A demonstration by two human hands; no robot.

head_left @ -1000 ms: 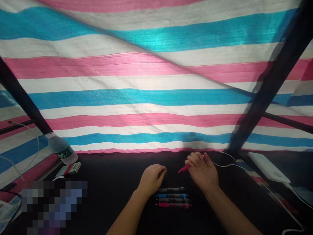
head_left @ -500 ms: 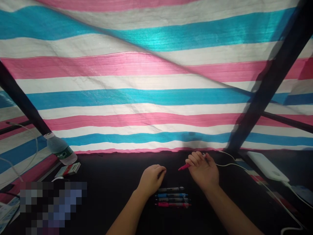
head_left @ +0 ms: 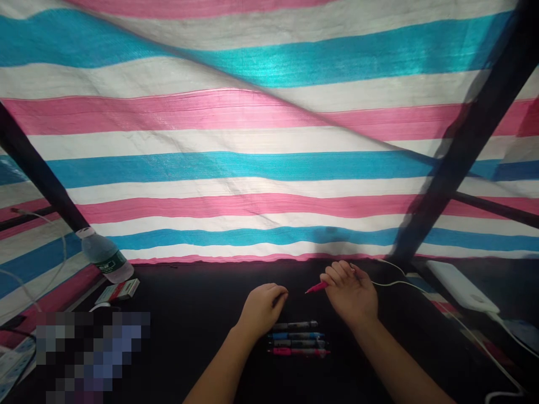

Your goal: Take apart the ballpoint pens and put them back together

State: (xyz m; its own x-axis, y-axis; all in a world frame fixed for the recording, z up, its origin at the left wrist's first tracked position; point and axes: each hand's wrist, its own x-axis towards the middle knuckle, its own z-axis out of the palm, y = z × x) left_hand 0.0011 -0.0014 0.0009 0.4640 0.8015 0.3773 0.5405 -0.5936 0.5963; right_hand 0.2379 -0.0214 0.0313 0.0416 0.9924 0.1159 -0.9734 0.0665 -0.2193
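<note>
My right hand (head_left: 351, 294) is closed round a pink-red pen (head_left: 316, 288), palm turned up, over the dark table. The pen's narrow tip points left, toward my other hand; its far end is mostly hidden by the fingers. My left hand (head_left: 263, 306) rests to the left with fingers curled in and the thumb near the index finger. Nothing shows between them. Below and between the hands lie several pens in a stack of rows: a dark one (head_left: 297, 325), a blue one (head_left: 298, 336), another dark one (head_left: 295, 343) and a red one (head_left: 297, 352) nearest me.
A clear bottle (head_left: 107, 261) with a green label leans at the back left, beside a small box (head_left: 120, 290). A white power bank (head_left: 461, 286) with white cables lies at the right. Striped sheeting (head_left: 252, 168) hangs behind the dark table (head_left: 189, 314), between dark posts.
Both hands stay nearly in place. The pen in my right hand has shifted very slightly left, and its thin tip now shows more clearly.
</note>
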